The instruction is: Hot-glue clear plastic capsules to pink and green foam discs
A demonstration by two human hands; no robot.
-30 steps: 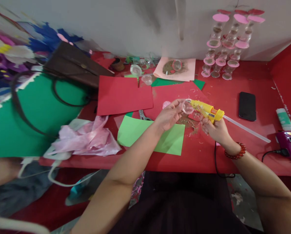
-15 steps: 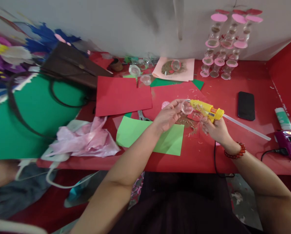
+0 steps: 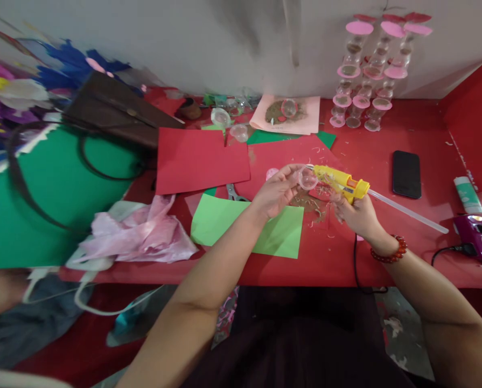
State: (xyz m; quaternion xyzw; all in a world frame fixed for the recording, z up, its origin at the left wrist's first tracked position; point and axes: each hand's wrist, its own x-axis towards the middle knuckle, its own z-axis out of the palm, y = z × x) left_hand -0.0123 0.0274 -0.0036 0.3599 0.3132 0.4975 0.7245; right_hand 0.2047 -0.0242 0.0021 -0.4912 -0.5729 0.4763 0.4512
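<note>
Between the fingers and thumb of my left hand (image 3: 278,192) is a small clear plastic cup (image 3: 307,178), its round opening facing me. My right hand (image 3: 356,215) is wrapped round the handle of a yellow glue gun (image 3: 341,180), and a long clear glue stick (image 3: 408,211) juts from its back. The gun's nozzle is at the cup's upper rim; whether it touches I cannot tell. Below both hands, glue strings and brown grit (image 3: 311,205) lie on the red table. A pink disc (image 3: 272,173) shows just behind my left hand.
Light green paper (image 3: 281,231), red sheets (image 3: 202,161) and scissors (image 3: 233,193) lie to the left, near a pink plastic bag (image 3: 144,231). On the right are a phone (image 3: 406,174) and a purple power box (image 3: 477,237). Joined clear cups with pink discs (image 3: 361,102) stand at the back.
The view has shifted very slightly. Both hands keep the cup and the glue gun in nearly the same position, the nozzle still at the rim.
</note>
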